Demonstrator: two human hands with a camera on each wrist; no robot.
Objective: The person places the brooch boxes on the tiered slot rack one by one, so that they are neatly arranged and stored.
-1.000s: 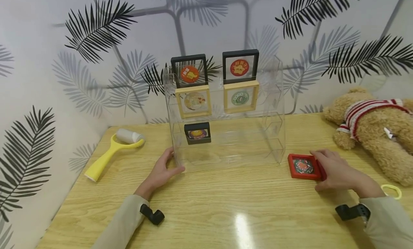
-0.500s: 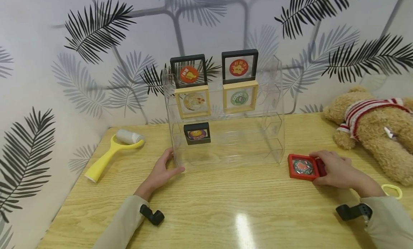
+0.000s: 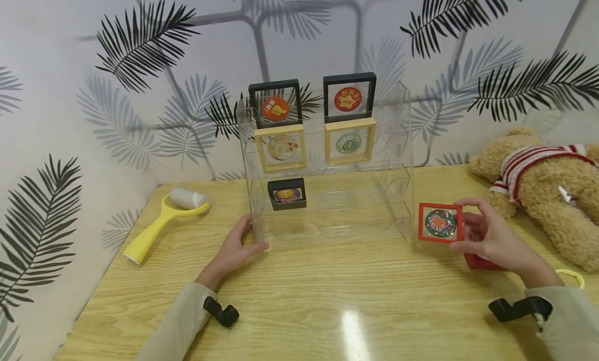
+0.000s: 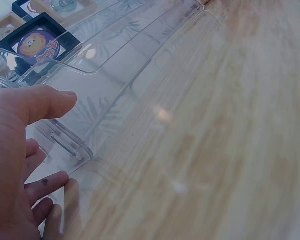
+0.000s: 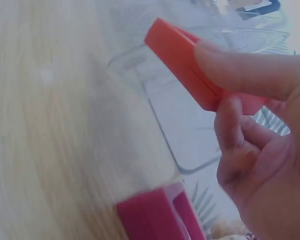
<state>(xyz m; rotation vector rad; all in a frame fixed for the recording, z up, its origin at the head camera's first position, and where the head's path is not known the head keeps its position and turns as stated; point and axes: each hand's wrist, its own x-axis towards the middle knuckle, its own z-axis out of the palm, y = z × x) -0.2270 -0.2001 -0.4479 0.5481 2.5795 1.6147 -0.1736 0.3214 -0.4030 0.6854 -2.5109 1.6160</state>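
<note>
My right hand (image 3: 498, 242) pinches a small red picture frame (image 3: 440, 223) by its right side, thumb and fingertips on its edge. The frame has a round green-and-red picture and is tilted up, just right of a clear acrylic display rack (image 3: 327, 231). A second, darker red frame (image 3: 482, 261) lies on the table, partly behind the right hand; the right wrist view shows this dark red frame (image 5: 155, 212) below the hand. My left hand (image 3: 234, 249) rests at the rack's lower left corner, thumb extended along the front and fingers beside the end panel.
The rack bears two black frames (image 3: 349, 97) on top, two yellow frames (image 3: 350, 158) below, and a small black frame (image 3: 287, 194) lower left. A yellow-handled lint roller (image 3: 156, 228) lies left. At right are a teddy bear (image 3: 557, 194) and a yellow loop (image 3: 573, 275).
My right hand has closed on the red frame and lifted it from lying flat to tilted upright, uncovering more of the darker frame. The left hand stays put.
</note>
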